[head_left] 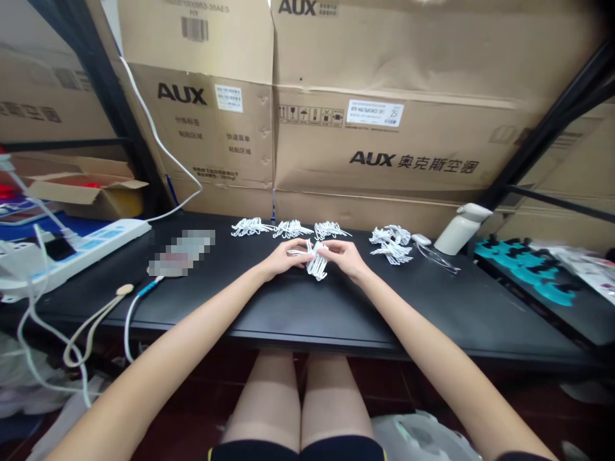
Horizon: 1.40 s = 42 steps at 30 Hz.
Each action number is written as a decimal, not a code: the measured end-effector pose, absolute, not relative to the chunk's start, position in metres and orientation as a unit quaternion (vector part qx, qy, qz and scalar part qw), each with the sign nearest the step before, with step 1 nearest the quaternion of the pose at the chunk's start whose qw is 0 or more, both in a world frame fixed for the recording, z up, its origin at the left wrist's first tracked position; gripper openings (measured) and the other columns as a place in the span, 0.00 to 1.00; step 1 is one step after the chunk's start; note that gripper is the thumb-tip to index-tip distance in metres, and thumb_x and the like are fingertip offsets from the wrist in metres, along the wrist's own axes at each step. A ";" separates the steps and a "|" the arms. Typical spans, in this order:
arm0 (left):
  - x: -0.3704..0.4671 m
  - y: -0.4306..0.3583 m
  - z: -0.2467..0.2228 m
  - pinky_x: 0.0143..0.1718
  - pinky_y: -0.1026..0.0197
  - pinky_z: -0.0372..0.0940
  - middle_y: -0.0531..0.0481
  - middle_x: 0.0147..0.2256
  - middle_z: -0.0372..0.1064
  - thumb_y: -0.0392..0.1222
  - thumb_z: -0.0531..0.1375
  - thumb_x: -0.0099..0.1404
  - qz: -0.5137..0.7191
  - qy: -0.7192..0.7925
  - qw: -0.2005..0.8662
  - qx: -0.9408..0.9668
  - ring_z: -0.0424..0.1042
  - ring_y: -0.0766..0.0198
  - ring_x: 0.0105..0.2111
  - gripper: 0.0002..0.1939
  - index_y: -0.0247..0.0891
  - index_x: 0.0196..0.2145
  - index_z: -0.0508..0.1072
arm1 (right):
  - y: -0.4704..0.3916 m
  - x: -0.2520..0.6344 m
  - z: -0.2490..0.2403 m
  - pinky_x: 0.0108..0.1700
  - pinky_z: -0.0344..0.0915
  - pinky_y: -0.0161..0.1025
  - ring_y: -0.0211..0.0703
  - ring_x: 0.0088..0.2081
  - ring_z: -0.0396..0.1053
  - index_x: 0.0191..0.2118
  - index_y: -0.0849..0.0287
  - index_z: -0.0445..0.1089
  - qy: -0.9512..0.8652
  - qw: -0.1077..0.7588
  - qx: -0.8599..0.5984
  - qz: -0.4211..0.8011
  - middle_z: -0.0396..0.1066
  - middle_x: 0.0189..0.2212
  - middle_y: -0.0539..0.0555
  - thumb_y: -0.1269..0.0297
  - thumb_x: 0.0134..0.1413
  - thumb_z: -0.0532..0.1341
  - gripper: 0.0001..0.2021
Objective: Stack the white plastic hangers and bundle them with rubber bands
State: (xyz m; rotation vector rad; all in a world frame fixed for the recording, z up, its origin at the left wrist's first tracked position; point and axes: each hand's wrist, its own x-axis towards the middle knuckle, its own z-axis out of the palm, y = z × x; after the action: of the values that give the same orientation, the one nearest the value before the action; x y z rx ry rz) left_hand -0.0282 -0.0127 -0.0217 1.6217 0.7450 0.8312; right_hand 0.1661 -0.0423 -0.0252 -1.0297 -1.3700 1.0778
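Above the middle of the black table, a bunch of thin white hook-ended pieces (317, 262) is gripped between my two hands. My left hand (284, 257) closes on its left side, thumb and fingers bent around it. From the right, my right hand (346, 257) pinches the same bunch. Just behind my hands lie three small piles of similar pieces: a left pile (252, 226), a middle pile (291, 228) and a right pile (329, 230). Another, looser heap (393, 244) rests farther right. The exact kind of piece is too small to make out.
A cream bottle (459, 229) and glasses (435, 257) stand right of the heap. Turquoise parts (523, 272) lie at far right. A white power strip (96, 250), a cable (129, 320) and a blurred-out phone-like item (182, 253) occupy the left. Cardboard (384, 153) walls the back.
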 end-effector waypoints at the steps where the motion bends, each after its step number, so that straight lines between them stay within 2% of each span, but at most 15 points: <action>1: -0.028 -0.012 -0.022 0.36 0.57 0.70 0.45 0.38 0.73 0.50 0.68 0.51 0.352 0.316 0.547 0.691 0.73 0.59 0.36 0.26 0.36 0.45 0.71 | -0.042 0.166 -0.025 0.40 0.71 0.44 0.47 0.35 0.74 0.36 0.62 0.76 -0.578 0.531 -0.432 0.444 0.78 0.32 0.55 0.55 0.34 0.72 0.21; 5: -0.030 -0.012 -0.020 0.29 0.64 0.67 0.46 0.36 0.73 0.51 0.66 0.53 0.351 0.320 0.523 0.708 0.72 0.62 0.34 0.25 0.37 0.46 0.71 | -0.044 0.165 -0.022 0.39 0.70 0.44 0.48 0.35 0.74 0.37 0.62 0.77 -0.583 0.533 -0.426 0.440 0.78 0.32 0.56 0.54 0.36 0.71 0.21; 10: -0.032 -0.014 -0.015 0.23 0.68 0.61 0.47 0.35 0.73 0.52 0.65 0.55 0.333 0.324 0.523 0.714 0.71 0.63 0.34 0.25 0.38 0.47 0.72 | -0.045 0.165 -0.021 0.43 0.69 0.45 0.49 0.37 0.74 0.37 0.61 0.77 -0.609 0.525 -0.410 0.431 0.78 0.34 0.55 0.54 0.39 0.70 0.19; 15: -0.034 -0.017 -0.009 0.22 0.68 0.61 0.46 0.37 0.73 0.53 0.62 0.57 0.288 0.327 0.506 0.745 0.70 0.63 0.33 0.23 0.38 0.47 0.74 | -0.043 0.169 -0.024 0.45 0.70 0.47 0.50 0.39 0.75 0.39 0.61 0.77 -0.642 0.509 -0.402 0.410 0.78 0.35 0.54 0.55 0.40 0.69 0.19; 22: -0.038 -0.017 -0.004 0.22 0.66 0.62 0.46 0.34 0.74 0.56 0.60 0.58 0.245 0.323 0.475 0.781 0.72 0.60 0.33 0.23 0.36 0.43 0.76 | -0.045 0.168 -0.026 0.42 0.71 0.45 0.50 0.38 0.75 0.40 0.61 0.77 -0.674 0.497 -0.406 0.367 0.78 0.37 0.56 0.55 0.42 0.69 0.19; 26: -0.039 -0.015 -0.005 0.23 0.66 0.62 0.44 0.34 0.74 0.59 0.57 0.60 0.217 0.327 0.489 0.779 0.73 0.60 0.32 0.26 0.34 0.42 0.76 | -0.047 0.166 -0.025 0.41 0.70 0.43 0.49 0.37 0.74 0.40 0.62 0.77 -0.676 0.498 -0.410 0.356 0.78 0.36 0.57 0.55 0.43 0.68 0.19; 31: -0.040 -0.015 -0.006 0.25 0.64 0.60 0.47 0.29 0.73 0.59 0.55 0.61 0.194 0.315 0.505 0.780 0.71 0.62 0.28 0.25 0.32 0.37 0.77 | -0.048 0.165 -0.022 0.40 0.69 0.42 0.47 0.35 0.74 0.38 0.63 0.77 -0.679 0.472 -0.407 0.388 0.78 0.34 0.57 0.54 0.43 0.68 0.18; 37: -0.038 -0.014 -0.010 0.33 0.63 0.62 0.49 0.26 0.71 0.58 0.56 0.62 0.241 0.286 0.538 0.755 0.68 0.65 0.27 0.23 0.32 0.29 0.76 | -0.047 0.162 -0.025 0.41 0.69 0.41 0.45 0.34 0.73 0.38 0.62 0.75 -0.654 0.504 -0.405 0.393 0.77 0.33 0.55 0.55 0.42 0.68 0.17; 42: -0.035 -0.014 -0.015 0.39 0.56 0.68 0.42 0.38 0.75 0.57 0.62 0.56 0.237 0.320 0.637 0.660 0.74 0.56 0.38 0.24 0.33 0.41 0.74 | -0.046 0.157 -0.030 0.41 0.68 0.40 0.43 0.35 0.72 0.36 0.62 0.74 -0.650 0.486 -0.410 0.415 0.76 0.33 0.54 0.54 0.46 0.66 0.16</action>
State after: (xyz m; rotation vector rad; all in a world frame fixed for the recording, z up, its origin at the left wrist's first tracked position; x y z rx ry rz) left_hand -0.0345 -0.0138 -0.0153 1.5060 0.7302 0.5423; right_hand 0.1568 -0.0458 -0.0303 -0.9985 -1.5820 1.0096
